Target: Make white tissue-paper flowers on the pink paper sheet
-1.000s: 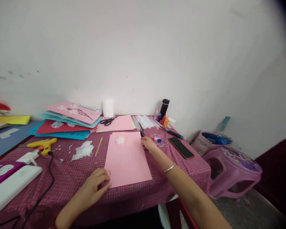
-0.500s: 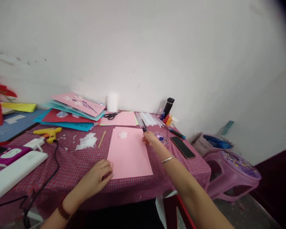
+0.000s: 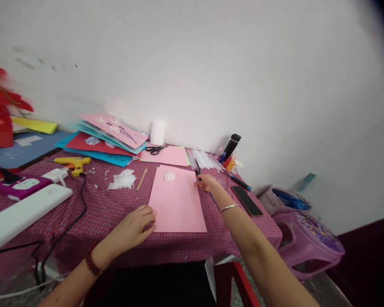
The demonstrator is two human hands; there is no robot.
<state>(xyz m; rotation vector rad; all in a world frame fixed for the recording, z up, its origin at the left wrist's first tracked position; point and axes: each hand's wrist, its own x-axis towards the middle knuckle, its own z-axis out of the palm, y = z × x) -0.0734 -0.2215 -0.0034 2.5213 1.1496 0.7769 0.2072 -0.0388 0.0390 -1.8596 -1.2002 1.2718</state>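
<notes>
Wall: plain white point(image 3: 192, 64), filling the upper half of the frame, with brownish scuffs at upper left.
Tablecloth: checked red and blue point(image 3: 109, 217), spread across the middle of the frame.
Pink sheet: lying flat point(image 3: 179, 204) in the centre of the frame, with a white dotted blossom point(image 3: 169, 176) near its top left corner.
Left hand: at lower centre-left point(image 3: 137, 224), fingertips at the sheet's lower left edge, thumb and fingers apart, holding nothing that can be seen; a dark beaded bracelet point(image 3: 92, 263) circles the wrist.
Right hand: just right of centre point(image 3: 208, 183), by the sheet's upper right edge, fingers curled close to a slim dark tool point(image 3: 198, 168); whether they grip it, I cannot tell. A silver bangle point(image 3: 229, 207) is on that arm.
Wooden stick: just left of the sheet point(image 3: 142, 178), with white scraps point(image 3: 123, 179) beyond it.
Scissors: black-handled point(image 3: 154, 150), above the sheet, on stacked paper point(image 3: 173, 156).
Phone: dark-screened point(image 3: 246, 200), right of centre.
Cards: piled at upper left of centre point(image 3: 115, 132), pink on top.
Glue gun: yellow point(image 3: 72, 162), left of frame, above a white power bar point(image 3: 28, 215).
Stool: pink-purple point(image 3: 302, 251), lower right.
</notes>
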